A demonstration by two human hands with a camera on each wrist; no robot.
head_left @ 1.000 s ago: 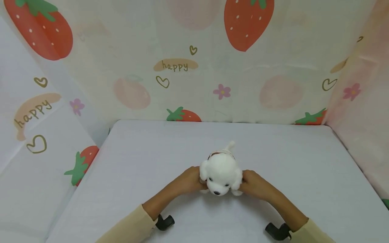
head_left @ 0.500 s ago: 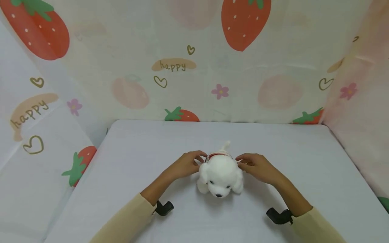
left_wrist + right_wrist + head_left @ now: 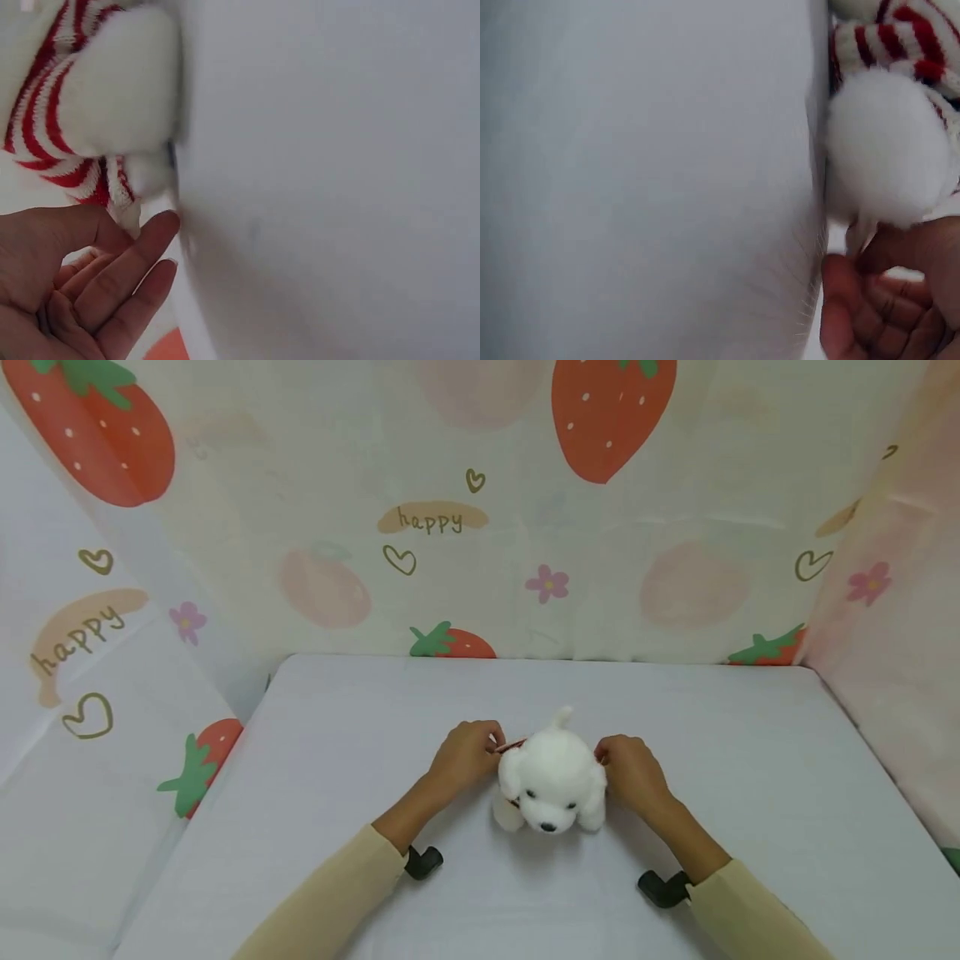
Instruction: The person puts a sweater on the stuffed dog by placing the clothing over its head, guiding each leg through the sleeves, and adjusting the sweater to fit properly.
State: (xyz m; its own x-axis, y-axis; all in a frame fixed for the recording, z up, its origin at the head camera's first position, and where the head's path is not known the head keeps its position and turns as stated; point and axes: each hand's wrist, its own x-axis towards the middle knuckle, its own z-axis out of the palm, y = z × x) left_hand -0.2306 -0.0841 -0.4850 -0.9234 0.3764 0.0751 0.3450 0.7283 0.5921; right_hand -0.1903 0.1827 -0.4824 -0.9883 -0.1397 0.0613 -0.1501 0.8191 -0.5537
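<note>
A white plush dog (image 3: pixel 551 781) stands on the white table, its face toward me and its tail up behind. It wears a red-and-white striped knit garment (image 3: pixel 37 124), seen best in the left wrist view. My left hand (image 3: pixel 468 753) is at the dog's side and pinches a pointed edge of the knit between thumb and forefinger, drawing it outward. On the other side, my right hand (image 3: pixel 636 774) pinches a thin pale end of the garment (image 3: pixel 861 234) beside the dog's fluffy leg. The dog's head hides most of the garment in the head view.
The white tabletop (image 3: pixel 360 710) reaches back to a fabric backdrop (image 3: pixel 600 527) printed with strawberries, hearts and flowers. More printed cloth hangs at the left and right sides. Dark wrist cameras (image 3: pixel 425 863) sit at both beige sleeves (image 3: pixel 337 893).
Both hands were low at the dog's sides, then moved back with loose fingers near its neck. Now they pinch the garment's edges, and its left part is pulled out sideways.
</note>
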